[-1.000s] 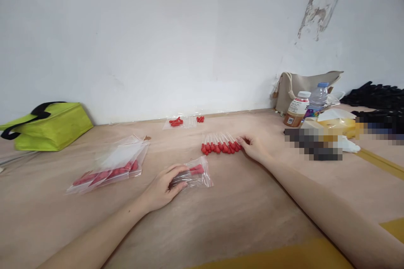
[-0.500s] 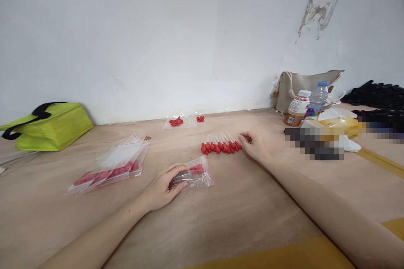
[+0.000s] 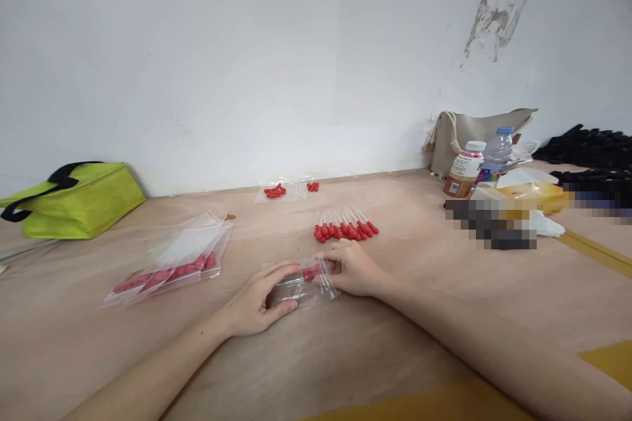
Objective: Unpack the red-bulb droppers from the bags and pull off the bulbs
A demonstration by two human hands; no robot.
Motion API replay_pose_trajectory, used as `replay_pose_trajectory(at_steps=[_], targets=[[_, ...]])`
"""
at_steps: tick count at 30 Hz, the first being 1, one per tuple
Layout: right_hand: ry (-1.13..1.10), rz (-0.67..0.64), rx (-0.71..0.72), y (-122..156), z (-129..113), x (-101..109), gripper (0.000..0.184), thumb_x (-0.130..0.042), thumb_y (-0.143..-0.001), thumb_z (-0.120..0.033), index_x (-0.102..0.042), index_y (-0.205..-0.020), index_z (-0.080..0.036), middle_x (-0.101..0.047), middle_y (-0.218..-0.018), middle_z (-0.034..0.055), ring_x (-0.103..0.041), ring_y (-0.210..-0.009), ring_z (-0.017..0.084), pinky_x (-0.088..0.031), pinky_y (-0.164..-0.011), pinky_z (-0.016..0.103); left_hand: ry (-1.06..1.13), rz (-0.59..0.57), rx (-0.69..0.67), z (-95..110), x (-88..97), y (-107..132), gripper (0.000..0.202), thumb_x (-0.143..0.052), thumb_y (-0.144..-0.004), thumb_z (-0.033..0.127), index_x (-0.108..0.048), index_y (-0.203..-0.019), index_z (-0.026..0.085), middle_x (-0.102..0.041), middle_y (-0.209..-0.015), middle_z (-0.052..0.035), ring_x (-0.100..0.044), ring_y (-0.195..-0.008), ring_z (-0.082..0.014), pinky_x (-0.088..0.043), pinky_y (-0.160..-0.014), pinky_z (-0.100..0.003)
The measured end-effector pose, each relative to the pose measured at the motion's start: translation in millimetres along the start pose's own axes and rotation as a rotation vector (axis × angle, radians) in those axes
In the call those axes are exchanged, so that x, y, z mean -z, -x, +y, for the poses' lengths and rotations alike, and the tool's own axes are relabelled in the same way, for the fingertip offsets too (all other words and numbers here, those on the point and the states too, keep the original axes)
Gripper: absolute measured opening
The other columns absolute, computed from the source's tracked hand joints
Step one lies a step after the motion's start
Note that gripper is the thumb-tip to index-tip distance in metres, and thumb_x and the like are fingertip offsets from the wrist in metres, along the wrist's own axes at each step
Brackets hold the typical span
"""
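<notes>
A small clear zip bag [image 3: 291,291] lies on the table in front of me, with red-bulbed droppers [image 3: 312,272] inside. My left hand [image 3: 259,299] holds the bag's left side, fingers over the top edge and thumb at the near side. At its right end, my right hand [image 3: 349,268] pinches the bag's mouth; some fingertips are hidden by the plastic. Just beyond my right hand lies a row of several loose droppers [image 3: 345,229], red bulbs toward me and clear tubes pointing away.
Filled zip bags [image 3: 170,263] overlap at the left, near a lime-green bag [image 3: 86,200]. By the wall lies another clear bag [image 3: 295,191] with red bulbs. At the right stand a brown drink bottle [image 3: 463,171], a water bottle [image 3: 498,151] and a beige bag [image 3: 444,138].
My right hand has left the right end of the dropper row and come nearer and left to the zip bag's mouth. My left hand stays at the bag, which has shifted slightly.
</notes>
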State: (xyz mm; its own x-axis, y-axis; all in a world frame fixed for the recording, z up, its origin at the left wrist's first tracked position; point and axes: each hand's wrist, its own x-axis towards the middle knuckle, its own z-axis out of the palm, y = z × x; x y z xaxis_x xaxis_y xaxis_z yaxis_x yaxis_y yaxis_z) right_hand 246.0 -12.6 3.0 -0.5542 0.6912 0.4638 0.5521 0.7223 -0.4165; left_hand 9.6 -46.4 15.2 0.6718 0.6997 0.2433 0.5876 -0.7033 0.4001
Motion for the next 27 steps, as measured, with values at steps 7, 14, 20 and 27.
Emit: replay_pose_trajectory(at_steps=[7,14,20,27], targets=[[-0.071,0.022,-0.084,0.9,-5.4,0.9,0.021,-0.069,-0.062,-0.032,-0.055,-0.065,-0.016,-0.056,-0.066,0.0000,-0.048,-0.064,0.011,-0.037,-0.059,0.022,0.006,-0.027,-0.003,-0.2,-0.9,-0.8,0.052,-0.050,-0.082,0.033,-0.033,-0.131,0.025,-0.042,-0.133,-0.0072,-0.041,-0.119,-0.0215,-0.035,-0.099,-0.040],[-0.449,-0.075,-0.155,8.1,-2.7,11.0,0.014,-0.062,-0.068,-0.024,-0.056,-0.078,-0.016,-0.058,-0.067,-0.0010,-0.052,-0.058,0.008,-0.040,-0.052,0.019,-0.007,-0.037,0.030,1.1,-0.5,0.7,0.051,-0.048,-0.084,0.034,-0.032,-0.132,0.025,-0.041,-0.133,-0.0069,-0.040,-0.120,-0.0207,-0.035,-0.100,-0.039],[-0.819,-0.046,-0.327,-0.1,35.1,53.5,0.030,-0.069,-0.065,-0.036,-0.058,-0.083,-0.015,-0.065,-0.074,0.0033,-0.057,-0.060,0.011,-0.044,-0.055,0.022,-0.057,-0.054,0.041,0.0,2.0,3.2,0.049,-0.045,-0.086,0.035,-0.033,-0.133,0.028,-0.038,-0.137,-0.0051,-0.039,-0.122,-0.0214,-0.034,-0.100,-0.040],[-0.704,0.550,-0.358,-0.8,87.1,89.9,0.033,-0.070,-0.063,-0.038,-0.060,-0.087,-0.017,-0.067,-0.080,0.0048,-0.060,-0.071,0.013,-0.048,-0.066,0.027,-0.201,0.070,0.100,-1.1,4.6,-0.5,0.027,-0.050,-0.081,0.040,-0.063,-0.101,0.027,-0.053,-0.121,-0.0049,-0.050,-0.109,-0.0246,-0.038,-0.095,-0.045]])
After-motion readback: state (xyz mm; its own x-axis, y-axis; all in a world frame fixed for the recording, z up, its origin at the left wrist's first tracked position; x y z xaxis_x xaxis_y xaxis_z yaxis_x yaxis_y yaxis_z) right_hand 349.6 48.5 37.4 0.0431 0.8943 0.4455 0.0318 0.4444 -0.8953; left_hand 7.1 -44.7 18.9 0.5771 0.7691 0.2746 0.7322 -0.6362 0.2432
